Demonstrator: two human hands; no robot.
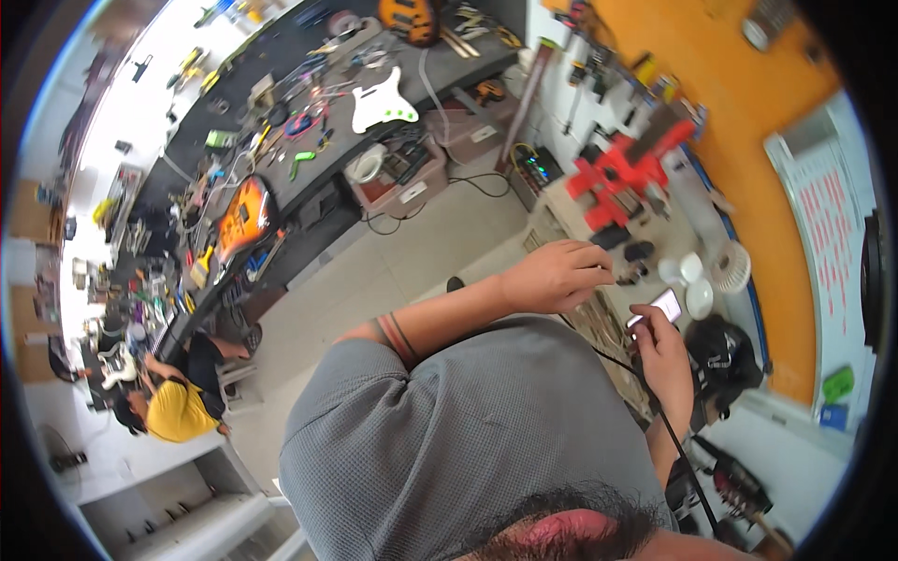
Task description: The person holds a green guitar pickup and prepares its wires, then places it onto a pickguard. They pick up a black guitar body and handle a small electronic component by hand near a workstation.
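Observation:
My left arm reaches across to the right. My left hand [559, 276] is held over the near edge of a cluttered bench, its fingers curled together; whether anything is in them is hidden. A short way to its right, my right hand [663, 348] is closed round the lower end of a phone [666, 308] with a bright, pale face. Small dark parts [636, 262] lie on the bench just beyond my left hand. White bowls [694, 280] stand on the bench beyond the phone. Next to my left hand is a red bench tool [622, 182], blurred.
A black cable [687, 453] runs beside my right forearm. A black bag [722, 360] lies at the right. Along the far left runs a long dark workbench [309, 182] with guitar bodies [245, 220], a white pickguard [382, 105] and tools. A person in yellow [178, 411] sits there.

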